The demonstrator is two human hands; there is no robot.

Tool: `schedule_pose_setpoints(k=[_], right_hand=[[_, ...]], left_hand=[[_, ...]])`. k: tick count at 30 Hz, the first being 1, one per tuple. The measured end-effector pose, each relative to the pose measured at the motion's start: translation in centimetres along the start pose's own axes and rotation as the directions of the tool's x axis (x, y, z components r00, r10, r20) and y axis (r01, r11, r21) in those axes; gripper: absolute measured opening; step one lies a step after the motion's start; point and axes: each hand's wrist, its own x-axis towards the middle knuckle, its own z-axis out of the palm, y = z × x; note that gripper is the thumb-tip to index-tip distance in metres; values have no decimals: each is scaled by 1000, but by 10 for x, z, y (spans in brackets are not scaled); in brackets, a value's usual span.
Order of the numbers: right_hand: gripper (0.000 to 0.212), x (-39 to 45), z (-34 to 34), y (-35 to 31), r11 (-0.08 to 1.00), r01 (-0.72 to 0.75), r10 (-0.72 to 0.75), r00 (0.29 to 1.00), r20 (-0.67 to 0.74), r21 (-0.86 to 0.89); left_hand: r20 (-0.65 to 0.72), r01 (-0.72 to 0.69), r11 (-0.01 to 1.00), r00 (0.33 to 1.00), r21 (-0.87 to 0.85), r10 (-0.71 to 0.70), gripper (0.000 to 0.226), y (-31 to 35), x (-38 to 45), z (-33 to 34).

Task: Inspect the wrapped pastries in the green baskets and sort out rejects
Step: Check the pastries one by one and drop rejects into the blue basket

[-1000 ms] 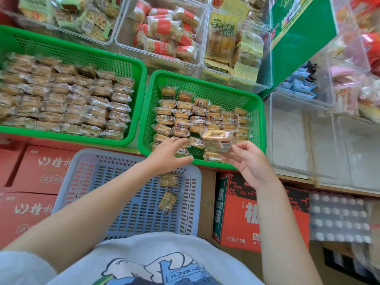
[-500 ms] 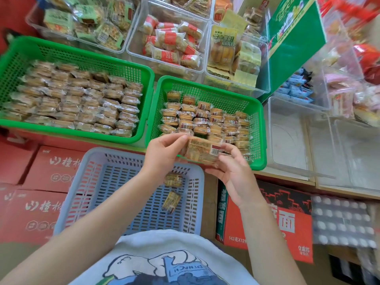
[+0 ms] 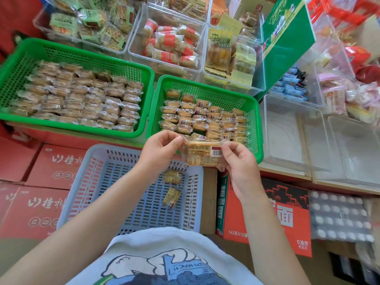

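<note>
Two baskets of wrapped pastries side by side: left basket [image 3: 12,70], right basket [image 3: 259,128]; slatted basket [image 3: 86,175] in front, holding two pastries [image 3: 173,176]; held pastry [image 3: 202,154] above its far edge, between both hands

The wrapped pastry [image 3: 202,154] at the centre sits in clear, glossy, crinkled film with a printed paper-like label, as do the pastries in the two green baskets [image 3: 82,52], which are smooth moulded plastic lattice. At six o'clock from it the pale blue basket [image 3: 131,194] is matt slotted plastic. The clear bins [image 3: 292,128] at three o'clock are shiny hard plastic, and the red cartons [image 3: 35,210] at eight o'clock are matt printed cardboard.
</note>
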Motion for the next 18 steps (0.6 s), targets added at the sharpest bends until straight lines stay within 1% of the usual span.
schedule_pose_setpoints(k=[1,3,5,6,7,8,10,11,13,15,18], right_hand=[[9,-2,0,0,992,64,-68,997,-36,-107],[12,-5,3,0,946,182,-204,977,-58,-267],[13,-7,3,2,879,279,-316,948,-36,-387],[13,-8,3,3,862,299,-344,938,-40,-410],[13,-8,3,3,866,300,-351,934,-60,-400],[14,-9,4,2,896,284,-333,938,-93,-342],[17,-9,6,-2,969,217,-233,960,-152,-115],[17,-8,6,-4,982,188,-187,967,-175,-10],[15,-7,6,-8,981,158,-133,968,-212,109],[13,-6,6,-8,979,154,-120,966,-231,137],[10,-3,3,-6,980,155,-122,964,-237,125]], left_hand=[[18,1,1000,1000,11,-1,15,-1,-2,3],[43,12,1000,999,-9,-11,17,-2,-6,10],[43,12,1000,999,-18,-11,17,-3,-10,16],[46,11,1000,999,-19,-10,15,-4,-10,18],[61,17,1000,998,-25,-15,11,-4,-10,19],[89,30,999,996,-39,-26,8,-4,-11,19],[166,76,995,984,-68,-64,17,-3,-11,20],[202,102,992,976,-69,-86,21,-2,-12,20],[244,141,989,961,-39,-127,20,0,-14,22],[251,156,988,956,11,-154,18,1,-13,23],[250,118,986,957,120,-145,19,2,-9,24]])
